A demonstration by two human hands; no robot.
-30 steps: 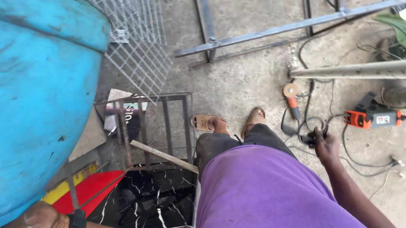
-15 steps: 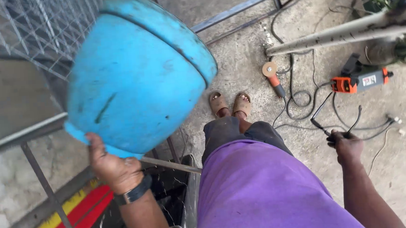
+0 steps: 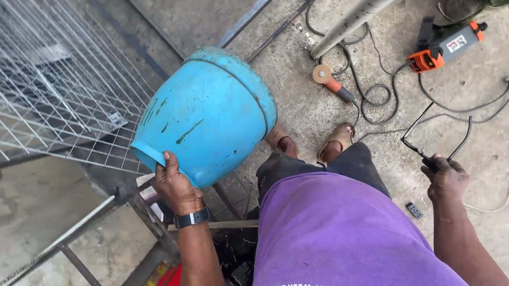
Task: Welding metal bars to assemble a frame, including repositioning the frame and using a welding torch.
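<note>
My left hand point(image 3: 176, 187), with a black watch on the wrist, grips the rim of a large blue plastic drum point(image 3: 208, 113). The drum is tilted on its side over a metal frame, its base pointing away from me. My right hand point(image 3: 445, 178) hangs at my right side and is closed on a pair of dark glasses point(image 3: 437, 143) with their arms sticking up. My sandalled feet point(image 3: 313, 145) stand on the concrete just past the drum.
A wire mesh panel point(image 3: 45, 85) leans at the left. An angle grinder point(image 3: 333, 82), an orange power tool point(image 3: 446, 49), tangled cables point(image 3: 381, 100) and a metal pipe point(image 3: 364, 12) lie ahead on the concrete. Metal frame bars point(image 3: 147, 220) stand by my left leg.
The drum has swung down and away from my head, from filling the left of the view to lying lower in front of me. My right hand stays low at my side.
</note>
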